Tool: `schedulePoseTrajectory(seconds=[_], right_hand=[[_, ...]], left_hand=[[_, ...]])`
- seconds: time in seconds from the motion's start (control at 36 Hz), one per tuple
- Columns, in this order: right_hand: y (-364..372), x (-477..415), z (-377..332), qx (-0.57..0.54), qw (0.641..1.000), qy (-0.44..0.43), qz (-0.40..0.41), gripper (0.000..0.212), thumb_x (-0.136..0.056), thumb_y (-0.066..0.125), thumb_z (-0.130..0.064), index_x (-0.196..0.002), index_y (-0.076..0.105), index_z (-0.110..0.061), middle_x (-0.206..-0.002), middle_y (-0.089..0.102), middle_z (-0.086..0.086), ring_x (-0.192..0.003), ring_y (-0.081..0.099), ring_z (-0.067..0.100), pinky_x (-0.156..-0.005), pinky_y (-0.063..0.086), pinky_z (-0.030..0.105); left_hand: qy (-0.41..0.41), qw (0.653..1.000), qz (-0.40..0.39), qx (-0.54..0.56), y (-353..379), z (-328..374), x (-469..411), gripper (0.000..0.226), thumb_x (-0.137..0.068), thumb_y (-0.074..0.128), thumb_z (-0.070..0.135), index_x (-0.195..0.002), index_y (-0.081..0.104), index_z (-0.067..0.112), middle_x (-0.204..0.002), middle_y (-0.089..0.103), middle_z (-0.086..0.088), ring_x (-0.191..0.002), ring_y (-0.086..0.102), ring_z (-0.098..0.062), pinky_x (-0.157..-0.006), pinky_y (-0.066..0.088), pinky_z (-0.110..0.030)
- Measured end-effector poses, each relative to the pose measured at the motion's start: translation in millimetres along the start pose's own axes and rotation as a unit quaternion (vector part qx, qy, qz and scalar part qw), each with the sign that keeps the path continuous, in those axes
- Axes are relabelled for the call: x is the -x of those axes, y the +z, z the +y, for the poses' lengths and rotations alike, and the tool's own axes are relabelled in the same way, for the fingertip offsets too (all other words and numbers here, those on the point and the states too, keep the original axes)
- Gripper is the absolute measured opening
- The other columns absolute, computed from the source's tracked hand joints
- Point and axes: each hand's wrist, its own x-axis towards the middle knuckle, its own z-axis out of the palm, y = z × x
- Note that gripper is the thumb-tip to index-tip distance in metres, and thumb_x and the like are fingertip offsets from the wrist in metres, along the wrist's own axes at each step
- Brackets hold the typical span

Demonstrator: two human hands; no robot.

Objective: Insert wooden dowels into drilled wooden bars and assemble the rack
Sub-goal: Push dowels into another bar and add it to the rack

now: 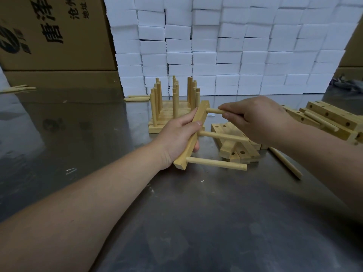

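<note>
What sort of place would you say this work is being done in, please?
Probably a small factory or packing workshop: a steel table serves as the bench, a wall of stacked white foam blocks stands behind it beside a large printed cardboard box, and drilled bars lie in piles.

- The left hand (176, 138) holds a bar (193, 134) over the middle of the table (196, 222); three dowels stick out of the bar to the right
- The right hand (255, 118) pinches the far dowel (214, 111); the middle dowel (222, 136) and near dowel (216, 163) lie closer
- A pile of bars (237, 150) sits under the right hand; a second pile (330, 118) sits far right
- Bars with standing dowels (172, 103) sit behind the hands
- A wall of blocks (235, 46) stands at the back; a big box (55, 32) stands to its left
</note>
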Motion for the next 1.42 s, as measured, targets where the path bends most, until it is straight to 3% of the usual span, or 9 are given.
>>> schedulePoseTrajectory(seconds=[0.11,0.31,0.42,0.53,0.75,1.0,1.17,1.28,1.42], right_hand=[[-2,1,-3,-0.075,0.996,0.05,-0.008,0.026,-0.094,0.046,-0.031,-0.103,0.067,-0.018,-0.075,0.066,0.007,-0.065,0.056,0.019,-0.062,0.045,0.028],[0,0,-3,-0.211,0.967,0.144,-0.012,0.019,-0.095,0.047,-0.029,-0.098,0.066,-0.029,-0.042,0.05,-0.017,-0.037,0.043,-0.002,-0.034,0.027,0.007],[-1,-1,-2,-0.298,0.933,0.203,-0.018,0.027,-0.094,0.046,-0.039,-0.074,0.064,-0.034,-0.05,0.035,0.005,-0.044,0.031,0.016,-0.041,0.027,0.019],[-2,-5,-7,-0.294,0.928,0.227,-0.018,0.028,-0.093,0.047,-0.039,-0.07,0.063,-0.035,-0.033,0.027,-0.009,-0.029,0.023,0.006,-0.03,0.021,0.011],[-8,-11,-14,-0.286,0.927,0.243,-0.018,0.034,-0.091,0.046,-0.045,-0.08,0.067,-0.02,-0.055,0.045,0.002,-0.041,0.036,0.009,-0.039,0.034,0.015],[-12,-19,-6,-0.493,0.817,0.294,0.044,0.022,-0.093,0.042,-0.034,-0.098,0.06,-0.023,-0.057,0.065,0.0,-0.048,0.056,0.013,-0.056,0.048,0.027],[-5,-9,-1,-0.313,0.928,0.184,-0.081,0.055,-0.082,0.06,-0.017,-0.134,0.044,-0.03,-0.116,0.055,-0.016,-0.103,0.053,0.0,-0.075,0.039,0.014],[-5,-7,-10,-0.298,0.93,0.13,-0.173,0.074,-0.067,0.07,-0.047,-0.134,0.041,-0.036,-0.109,0.051,-0.026,-0.108,0.046,-0.003,-0.081,0.033,0.012],[0,-7,-12,-0.247,0.951,0.104,-0.156,0.022,-0.078,0.069,-0.036,-0.097,0.06,-0.043,-0.088,0.06,-0.026,-0.083,0.053,-0.015,-0.064,0.033,-0.001]], left_hand=[[-0.001,1.0,0.007,-0.002,1,2,0,0.042,-0.097,0.046,0.02,-0.137,0.044,0.03,-0.079,0.058,0.007,-0.049,0.056,-0.006,-0.064,0.056,-0.028],[0.015,1.0,0.01,-0.021,-2,4,0,0.043,-0.097,0.046,0.021,-0.138,0.042,0.031,-0.098,0.056,0.009,-0.051,0.056,-0.004,-0.065,0.056,-0.024],[0.03,0.999,0.01,-0.033,-2,6,1,0.042,-0.097,0.045,0.022,-0.138,0.042,0.032,-0.097,0.054,0.01,-0.053,0.057,-0.004,-0.064,0.055,-0.022],[0.031,0.999,0.011,-0.032,-4,5,1,0.041,-0.097,0.044,0.022,-0.136,0.044,0.033,-0.094,0.056,0.008,-0.054,0.057,-0.005,-0.067,0.056,-0.025],[-0.008,0.997,-0.003,0.079,-4,0,-2,0.036,-0.097,0.045,0.019,-0.132,0.05,0.026,-0.055,0.059,0.001,-0.049,0.056,-0.01,-0.059,0.055,-0.027],[-0.12,0.951,-0.035,0.282,-15,0,-5,0.022,-0.094,0.045,0.024,-0.088,0.061,0.011,-0.064,0.062,-0.004,-0.034,0.049,-0.009,-0.044,0.047,-0.019],[-0.167,0.924,-0.151,0.308,-28,-2,-7,0.036,-0.076,0.053,0.031,-0.097,0.066,0.005,-0.068,0.058,-0.001,-0.031,0.042,-0.006,-0.05,0.045,-0.02],[-0.196,0.9,-0.235,0.312,-31,-5,-6,0.039,-0.076,0.052,0.029,-0.096,0.073,0.003,-0.071,0.062,-0.001,-0.033,0.045,-0.004,-0.052,0.046,-0.019],[-0.213,0.882,-0.278,0.316,-33,-5,-6,0.04,-0.078,0.054,0.025,-0.109,0.068,0.003,-0.082,0.069,-0.008,-0.034,0.047,-0.005,-0.051,0.049,-0.019]])
